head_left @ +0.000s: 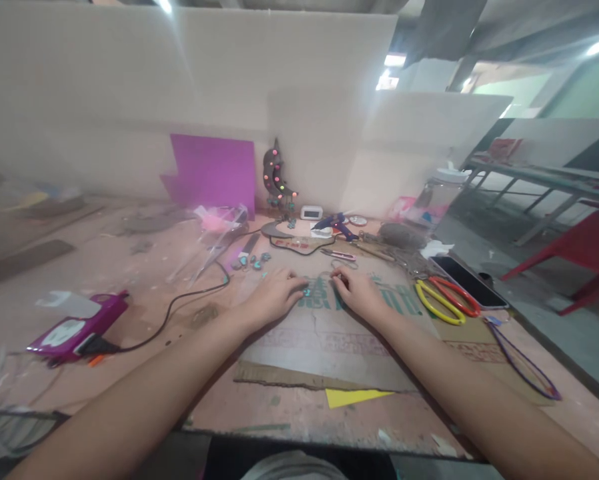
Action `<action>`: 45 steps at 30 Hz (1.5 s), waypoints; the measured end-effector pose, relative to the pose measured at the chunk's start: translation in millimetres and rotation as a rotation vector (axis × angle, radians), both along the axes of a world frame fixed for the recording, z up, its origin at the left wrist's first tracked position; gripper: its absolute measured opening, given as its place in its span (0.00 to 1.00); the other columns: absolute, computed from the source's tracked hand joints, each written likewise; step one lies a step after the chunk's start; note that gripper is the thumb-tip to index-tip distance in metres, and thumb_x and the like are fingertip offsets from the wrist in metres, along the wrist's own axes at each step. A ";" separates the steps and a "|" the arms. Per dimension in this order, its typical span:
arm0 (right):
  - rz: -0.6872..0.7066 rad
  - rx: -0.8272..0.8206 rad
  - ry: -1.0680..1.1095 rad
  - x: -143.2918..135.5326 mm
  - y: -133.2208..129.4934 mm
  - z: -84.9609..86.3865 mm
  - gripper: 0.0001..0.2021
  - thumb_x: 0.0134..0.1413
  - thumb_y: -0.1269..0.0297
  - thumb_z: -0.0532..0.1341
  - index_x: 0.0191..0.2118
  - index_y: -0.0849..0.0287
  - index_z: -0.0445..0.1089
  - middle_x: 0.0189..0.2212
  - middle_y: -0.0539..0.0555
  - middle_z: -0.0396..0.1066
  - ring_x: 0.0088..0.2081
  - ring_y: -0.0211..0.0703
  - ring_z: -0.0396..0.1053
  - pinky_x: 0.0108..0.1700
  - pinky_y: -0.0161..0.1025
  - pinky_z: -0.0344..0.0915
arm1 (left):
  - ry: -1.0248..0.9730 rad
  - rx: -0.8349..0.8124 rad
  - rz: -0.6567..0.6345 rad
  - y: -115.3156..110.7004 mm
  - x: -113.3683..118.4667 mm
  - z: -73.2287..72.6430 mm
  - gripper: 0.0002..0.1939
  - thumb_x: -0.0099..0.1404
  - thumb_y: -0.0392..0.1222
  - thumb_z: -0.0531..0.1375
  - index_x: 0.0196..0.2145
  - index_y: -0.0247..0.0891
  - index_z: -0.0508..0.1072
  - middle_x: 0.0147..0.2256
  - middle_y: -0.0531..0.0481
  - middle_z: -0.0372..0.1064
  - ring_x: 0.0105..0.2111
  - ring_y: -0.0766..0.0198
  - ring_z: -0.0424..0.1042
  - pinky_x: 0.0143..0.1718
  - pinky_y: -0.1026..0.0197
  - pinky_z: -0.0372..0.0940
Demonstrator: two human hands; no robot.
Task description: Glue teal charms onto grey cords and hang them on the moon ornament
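My left hand rests over a cardboard sheet printed with green lettering, its fingers bent and drawn together. At its fingertips shows a small bright-teal piece, too small to make out well. Opposite it, my right hand pinches thumb and finger together; a thin strand seems to run from the pinch, but what it holds is unclear. Several small dark pieces with teal crescents lie beyond my left hand. Pink-handled snips lie just past the hands.
At right are pliers with yellow and red handles, a phone and a lidded jar. A blue glue gun and a dark moon ornament stand behind. A purple power strip with a black cord sits left.
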State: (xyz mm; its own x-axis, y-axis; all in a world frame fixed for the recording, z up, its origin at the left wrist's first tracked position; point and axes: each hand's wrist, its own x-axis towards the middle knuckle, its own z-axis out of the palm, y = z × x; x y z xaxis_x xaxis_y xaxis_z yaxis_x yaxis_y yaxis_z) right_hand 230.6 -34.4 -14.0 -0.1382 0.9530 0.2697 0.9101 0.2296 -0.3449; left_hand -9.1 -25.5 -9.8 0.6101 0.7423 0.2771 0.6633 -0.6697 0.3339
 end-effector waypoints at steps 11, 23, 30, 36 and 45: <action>0.032 0.003 -0.054 -1.6 -1.2 -0.7 0.11 0.63 0.60 0.53 0.43 0.54 0.72 0.33 0.53 0.78 0.34 0.46 0.73 0.36 0.37 0.60 | 0.048 -0.020 0.017 -4.3 6.5 7.9 0.10 0.68 0.38 0.57 0.43 0.37 0.77 0.43 0.44 0.70 0.46 0.56 0.69 0.50 0.56 0.63; 0.037 0.003 -0.112 -3.1 -2.8 1.7 0.12 0.63 0.61 0.53 0.43 0.54 0.72 0.33 0.54 0.78 0.34 0.46 0.74 0.35 0.37 0.60 | 0.078 -0.011 -0.019 -7.9 3.7 11.4 0.15 0.68 0.35 0.55 0.49 0.40 0.76 0.46 0.43 0.70 0.48 0.55 0.68 0.52 0.55 0.62; 0.050 0.001 -0.118 -3.2 -3.6 1.9 0.12 0.63 0.61 0.53 0.44 0.54 0.73 0.34 0.54 0.78 0.33 0.46 0.73 0.36 0.37 0.60 | 0.080 -0.011 -0.019 -7.6 3.4 12.3 0.13 0.67 0.34 0.56 0.46 0.38 0.77 0.43 0.43 0.71 0.46 0.56 0.69 0.50 0.56 0.63; 0.059 0.004 -0.117 -2.1 -3.2 1.3 0.12 0.63 0.61 0.53 0.43 0.54 0.73 0.33 0.54 0.78 0.32 0.45 0.73 0.35 0.37 0.60 | 0.072 -0.007 -0.014 -7.0 3.9 11.4 0.11 0.68 0.36 0.56 0.43 0.40 0.77 0.42 0.45 0.71 0.45 0.57 0.69 0.49 0.57 0.63; 0.073 0.006 -0.113 -1.6 -3.1 0.4 0.12 0.63 0.62 0.53 0.43 0.54 0.73 0.35 0.54 0.78 0.34 0.45 0.73 0.36 0.38 0.61 | 0.043 -0.020 -0.054 -7.4 1.6 7.6 0.19 0.66 0.31 0.54 0.52 0.41 0.73 0.47 0.44 0.71 0.49 0.56 0.68 0.52 0.55 0.63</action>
State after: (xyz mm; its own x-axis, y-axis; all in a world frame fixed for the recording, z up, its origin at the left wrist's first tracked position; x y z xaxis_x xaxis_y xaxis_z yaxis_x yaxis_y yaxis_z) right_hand 229.0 -37.5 -13.7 -0.2373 0.9377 0.2536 0.9239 0.2985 -0.2394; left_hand -7.4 -32.9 -2.2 0.6605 0.7130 0.2354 0.6404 -0.6986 0.3192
